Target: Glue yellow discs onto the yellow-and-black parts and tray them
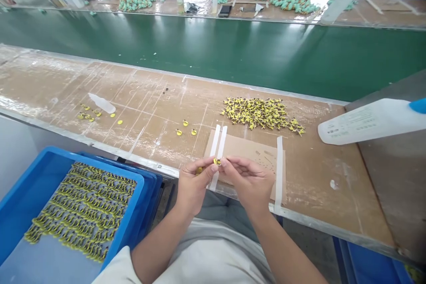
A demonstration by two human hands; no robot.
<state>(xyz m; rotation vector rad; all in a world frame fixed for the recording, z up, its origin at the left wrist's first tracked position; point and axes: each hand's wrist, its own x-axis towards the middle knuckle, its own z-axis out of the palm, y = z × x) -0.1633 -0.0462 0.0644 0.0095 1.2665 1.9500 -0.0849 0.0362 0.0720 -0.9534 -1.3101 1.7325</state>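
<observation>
Over the table edge, my left hand (193,186) and my right hand (252,182) meet fingertip to fingertip, both closed in a pinch. Between them is a small yellow-and-dark plastic piece (217,161), its details too small to make out. A second yellow bit (199,170) shows among my left fingers. Beneath the hands lies a cardboard sheet (248,153) held by white tape strips. Just beyond it is a heap of small yellow-and-dark figures (256,112). Left of the sheet, three yellow discs with dark parts on top (185,123) stand apart.
A white plastic bottle (108,105) lies among several yellow discs (89,116). At lower left, a blue bin (141,195) holds rows of yellow-and-dark pieces. A large blue-tipped bottle (362,120) juts in at right. Past the green belt (206,49), two people handle mint-green pieces (136,2).
</observation>
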